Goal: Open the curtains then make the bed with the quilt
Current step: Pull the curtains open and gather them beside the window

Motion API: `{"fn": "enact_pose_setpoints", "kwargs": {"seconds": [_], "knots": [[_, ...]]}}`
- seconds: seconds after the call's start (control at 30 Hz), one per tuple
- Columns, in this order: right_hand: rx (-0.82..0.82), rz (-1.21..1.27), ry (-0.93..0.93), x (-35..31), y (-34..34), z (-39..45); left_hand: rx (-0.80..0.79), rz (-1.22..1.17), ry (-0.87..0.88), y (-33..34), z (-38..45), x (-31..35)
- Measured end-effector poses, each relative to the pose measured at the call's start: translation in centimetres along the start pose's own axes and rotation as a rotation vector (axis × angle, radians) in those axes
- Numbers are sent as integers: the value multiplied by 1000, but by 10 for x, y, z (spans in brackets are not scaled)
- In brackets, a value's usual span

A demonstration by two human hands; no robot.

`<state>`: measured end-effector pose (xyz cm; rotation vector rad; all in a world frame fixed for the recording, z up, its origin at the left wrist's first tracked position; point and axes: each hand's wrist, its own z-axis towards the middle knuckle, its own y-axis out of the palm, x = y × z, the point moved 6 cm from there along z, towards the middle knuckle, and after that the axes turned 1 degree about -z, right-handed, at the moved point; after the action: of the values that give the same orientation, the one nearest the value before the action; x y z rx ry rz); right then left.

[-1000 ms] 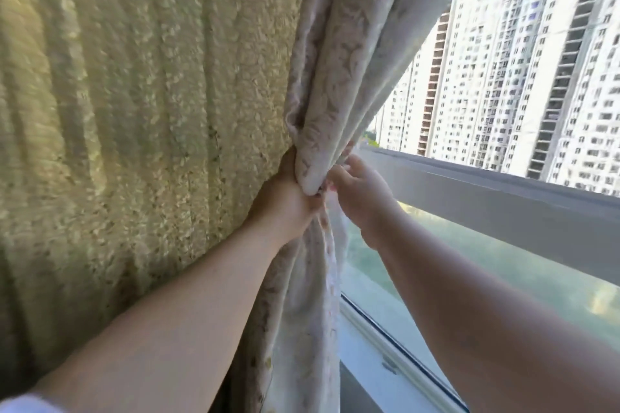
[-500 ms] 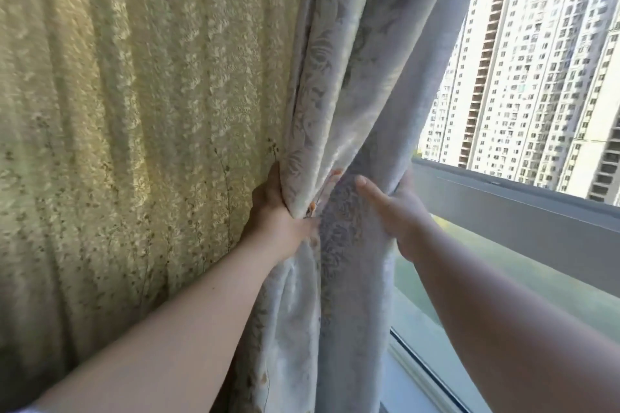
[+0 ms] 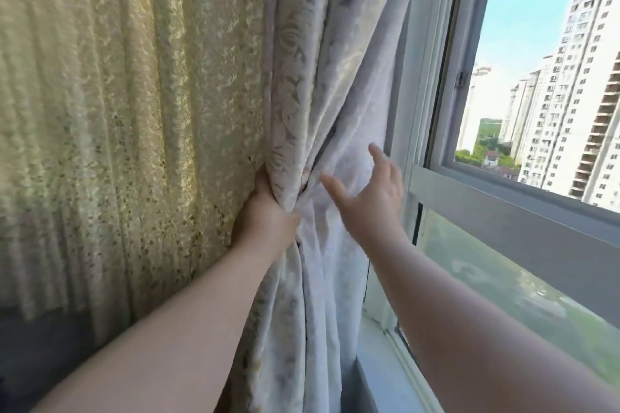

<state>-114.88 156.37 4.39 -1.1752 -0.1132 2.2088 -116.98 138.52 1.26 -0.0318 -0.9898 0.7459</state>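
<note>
Window [image 3: 503, 208] at right w/ white towers [image 3: 570, 94] outside. Curtain [image 3: 312, 94] is bunched beside the frame, lace panel [image 3: 117, 94] to its left. Left hand [image 3: 265, 214] grips the curtain's fold; right hand [image 3: 369, 191] is spread wide, fingers straight, at the fabric.

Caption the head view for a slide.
Left hand grips the gathered curtain; right hand open beside the window.
</note>
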Motion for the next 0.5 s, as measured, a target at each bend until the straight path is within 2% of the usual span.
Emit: {"fn": "enact_pose_setpoints", "kwargs": {"seconds": [0.1, 0.27, 0.4, 0.5], "knots": [[64, 56, 153, 38, 2, 34, 70, 95, -29, -12, 16, -17], [16, 140, 295, 76, 33, 84, 163, 194, -19, -35, 52, -46], [-143, 313, 336, 65, 91, 97, 161, 171, -5, -44, 89, -70], [-379, 444, 254, 24, 157, 91, 106, 169, -21, -40, 123, -90]]}}
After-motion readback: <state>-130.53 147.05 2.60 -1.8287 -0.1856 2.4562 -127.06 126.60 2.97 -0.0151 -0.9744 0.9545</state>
